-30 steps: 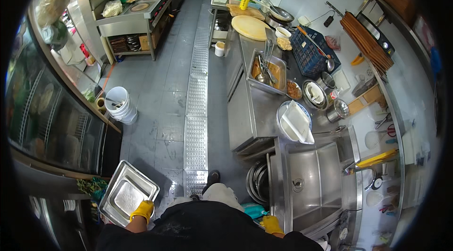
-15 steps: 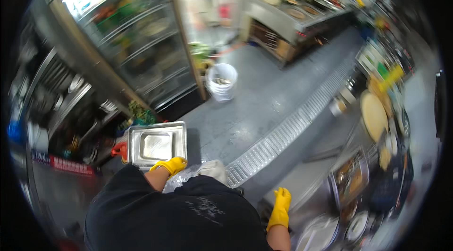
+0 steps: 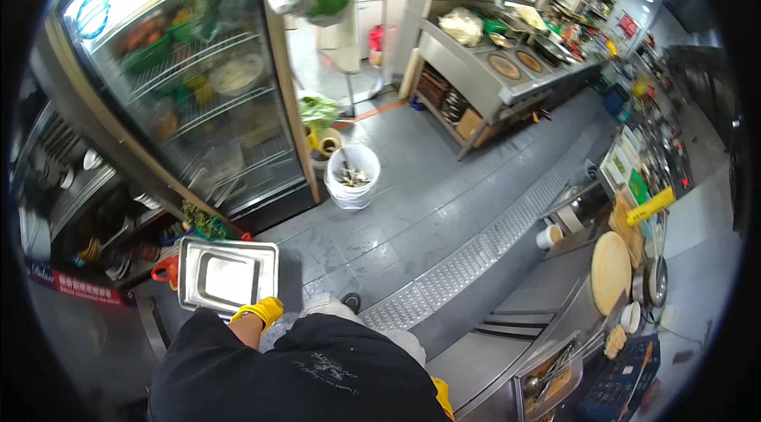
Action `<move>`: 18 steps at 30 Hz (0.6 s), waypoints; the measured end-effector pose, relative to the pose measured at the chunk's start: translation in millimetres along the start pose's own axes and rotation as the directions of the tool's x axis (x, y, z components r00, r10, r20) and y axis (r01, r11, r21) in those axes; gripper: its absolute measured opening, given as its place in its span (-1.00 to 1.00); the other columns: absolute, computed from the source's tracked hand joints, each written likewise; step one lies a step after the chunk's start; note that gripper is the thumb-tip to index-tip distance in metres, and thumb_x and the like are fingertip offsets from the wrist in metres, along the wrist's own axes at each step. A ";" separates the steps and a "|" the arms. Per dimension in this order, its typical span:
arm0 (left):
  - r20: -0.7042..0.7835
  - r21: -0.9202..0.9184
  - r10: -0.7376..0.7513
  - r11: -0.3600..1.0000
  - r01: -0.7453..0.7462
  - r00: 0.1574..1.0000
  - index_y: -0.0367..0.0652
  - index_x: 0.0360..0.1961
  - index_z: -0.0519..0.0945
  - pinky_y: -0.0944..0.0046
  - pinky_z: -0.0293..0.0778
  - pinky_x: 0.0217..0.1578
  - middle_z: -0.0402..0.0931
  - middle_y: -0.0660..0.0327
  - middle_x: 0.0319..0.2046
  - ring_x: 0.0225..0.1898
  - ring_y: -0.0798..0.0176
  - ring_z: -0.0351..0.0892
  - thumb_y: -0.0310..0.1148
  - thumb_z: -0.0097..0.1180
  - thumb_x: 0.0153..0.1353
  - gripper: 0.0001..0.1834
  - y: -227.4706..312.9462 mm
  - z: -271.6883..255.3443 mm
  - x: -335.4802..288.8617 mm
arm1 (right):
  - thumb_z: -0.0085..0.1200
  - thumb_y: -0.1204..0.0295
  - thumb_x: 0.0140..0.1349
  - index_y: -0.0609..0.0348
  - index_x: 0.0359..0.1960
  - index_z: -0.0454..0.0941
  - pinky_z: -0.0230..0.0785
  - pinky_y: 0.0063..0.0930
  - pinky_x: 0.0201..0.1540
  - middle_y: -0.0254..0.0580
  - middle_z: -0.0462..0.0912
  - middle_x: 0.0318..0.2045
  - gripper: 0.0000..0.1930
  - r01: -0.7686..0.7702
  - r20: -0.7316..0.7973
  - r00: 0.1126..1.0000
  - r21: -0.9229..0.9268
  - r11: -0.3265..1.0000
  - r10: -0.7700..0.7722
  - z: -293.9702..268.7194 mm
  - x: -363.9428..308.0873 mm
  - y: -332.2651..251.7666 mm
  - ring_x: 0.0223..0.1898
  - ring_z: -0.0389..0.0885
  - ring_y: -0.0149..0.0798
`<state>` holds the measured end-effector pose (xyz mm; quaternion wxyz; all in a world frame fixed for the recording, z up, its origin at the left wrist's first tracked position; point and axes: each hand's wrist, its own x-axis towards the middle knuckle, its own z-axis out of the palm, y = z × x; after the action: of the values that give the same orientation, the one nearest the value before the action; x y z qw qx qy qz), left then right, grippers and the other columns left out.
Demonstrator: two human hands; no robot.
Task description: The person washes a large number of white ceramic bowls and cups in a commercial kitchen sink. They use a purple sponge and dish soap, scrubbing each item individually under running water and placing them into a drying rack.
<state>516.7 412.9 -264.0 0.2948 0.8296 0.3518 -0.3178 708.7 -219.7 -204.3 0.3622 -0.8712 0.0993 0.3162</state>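
Carrying the tray (image 3: 227,277) toward the fridge (image 3: 190,89).
My gloved left hand (image 3: 259,312) grips its near edge; right hand hidden. Next I'd need a setting-down spot.

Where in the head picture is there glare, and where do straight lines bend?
In the head view, bright glare washes out the top of the glass-door refrigerator. The long metal floor drain grate curves from fisheye distortion. The rim is black. The rectangular steel tray, held by the yellow-gloved left hand, looks sharp.

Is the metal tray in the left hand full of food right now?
No, the metal tray held by the yellow-gloved left hand shows only its bare shiny bottom, with no food in it.
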 end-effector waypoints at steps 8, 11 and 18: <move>-0.183 -0.317 0.134 0.930 -0.187 0.974 -0.15 0.10 0.67 0.19 0.57 -0.04 0.72 0.05 -0.17 -0.14 0.13 0.71 -0.21 0.18 0.30 -0.60 176.3 -100.8 95.1 | 0.07 0.30 0.44 0.37 -0.06 0.58 0.61 -0.26 -0.25 0.09 0.76 -0.27 -0.69 -0.212 -0.063 0.966 0.353 0.911 0.249 -55.2 76.2 -78.7 -0.33 0.74 -0.16; -0.159 -0.257 0.225 0.931 -0.260 0.961 -0.18 0.11 0.67 0.17 0.57 0.00 0.73 0.01 -0.13 -0.11 0.09 0.72 -0.22 0.17 0.30 -0.59 256.0 -139.0 106.6 | 0.11 0.31 0.44 0.32 0.01 0.54 0.62 -0.29 -0.28 0.05 0.76 -0.30 -0.70 -0.212 -0.079 0.963 0.377 0.901 0.259 -72.7 135.4 -79.1 -0.36 0.76 -0.17; -0.152 -0.113 0.180 0.974 -0.198 0.972 -0.23 0.13 0.65 0.15 0.55 0.08 0.70 -0.06 -0.02 0.01 0.01 0.70 -0.19 0.18 0.30 -0.55 333.0 -148.1 125.6 | 0.11 0.31 0.35 0.30 -0.11 0.61 0.58 -0.37 -0.37 -0.11 0.76 -0.43 -0.73 -0.232 -0.073 0.955 0.421 0.877 0.288 -132.4 264.3 -108.2 -0.48 0.72 -0.28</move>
<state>890.0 375.6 -175.4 0.3504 0.8593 0.3106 -0.2058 1021.9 -219.1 -236.1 0.4824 -0.7743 0.3032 0.2754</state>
